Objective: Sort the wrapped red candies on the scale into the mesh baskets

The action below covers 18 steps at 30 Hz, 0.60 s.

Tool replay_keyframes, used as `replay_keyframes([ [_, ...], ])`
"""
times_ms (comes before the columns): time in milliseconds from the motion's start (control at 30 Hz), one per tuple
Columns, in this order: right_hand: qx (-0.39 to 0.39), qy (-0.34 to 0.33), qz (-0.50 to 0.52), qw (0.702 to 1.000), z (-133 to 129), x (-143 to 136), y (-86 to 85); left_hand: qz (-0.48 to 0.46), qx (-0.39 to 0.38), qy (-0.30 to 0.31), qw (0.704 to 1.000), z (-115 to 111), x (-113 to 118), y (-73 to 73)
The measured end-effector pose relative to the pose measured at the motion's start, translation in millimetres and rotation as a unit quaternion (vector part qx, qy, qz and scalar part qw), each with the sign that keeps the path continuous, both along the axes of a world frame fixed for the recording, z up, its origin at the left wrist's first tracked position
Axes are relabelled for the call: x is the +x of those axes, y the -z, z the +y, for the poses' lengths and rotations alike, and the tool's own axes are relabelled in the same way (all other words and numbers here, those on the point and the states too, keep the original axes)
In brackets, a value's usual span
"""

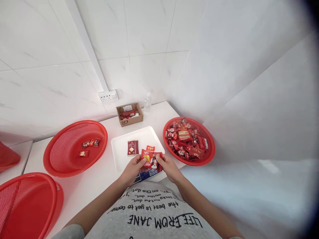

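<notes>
My left hand [133,170] and my right hand [170,168] meet over the near edge of a white scale tray [122,136]. Between thumbs and fingers, each grips a red snack packet: a red-and-yellow one [146,159] on the left, and one with a cartoon figure and "LOVE" lettering [155,161] on the right. The two packets overlap. A maroon packet [133,148] lies flat on the tray, and a small red packet [150,148] shows just beyond my hands. Below the packets, part of the scale's blue keypad [152,172] is visible.
Right of the tray, a red basket [211,151] is heaped with red packets. Another red basket [64,136] at left holds a few small packets. A further red basket [27,212] stands nearer. Behind are a cardboard box [129,122] with packets and a clear bottle [147,103].
</notes>
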State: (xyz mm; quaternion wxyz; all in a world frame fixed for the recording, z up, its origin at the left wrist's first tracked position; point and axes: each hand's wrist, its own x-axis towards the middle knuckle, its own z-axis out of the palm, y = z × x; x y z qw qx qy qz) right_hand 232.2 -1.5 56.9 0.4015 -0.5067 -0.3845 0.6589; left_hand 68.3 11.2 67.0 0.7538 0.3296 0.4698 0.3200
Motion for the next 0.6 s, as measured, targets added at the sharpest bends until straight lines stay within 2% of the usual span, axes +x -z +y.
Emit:
replay_keyframes([
  [100, 0.008, -0.028, -0.014, 0.999, -1.6, 0.6, -2.6, 0.009, 0.006, -0.002, 1.0, 0.1, -0.7, 0.0],
  [367, 0.057, -0.026, -0.073, 0.995, -2.1, 0.5, 2.4, 0.043, 0.039, 0.068, 0.996, 0.6, -2.3, -2.9],
  [500, 0.074, -0.027, -0.085, 0.993, -1.1, -0.9, -0.1, 0.03, 0.058, 0.038, 0.997, 0.6, -1.6, -6.2],
  [600, 0.076, -0.053, -0.066, 0.993, 0.3, -2.1, -5.9, 0.009, 0.068, 0.004, 0.998, 0.4, -1.3, -8.1],
])
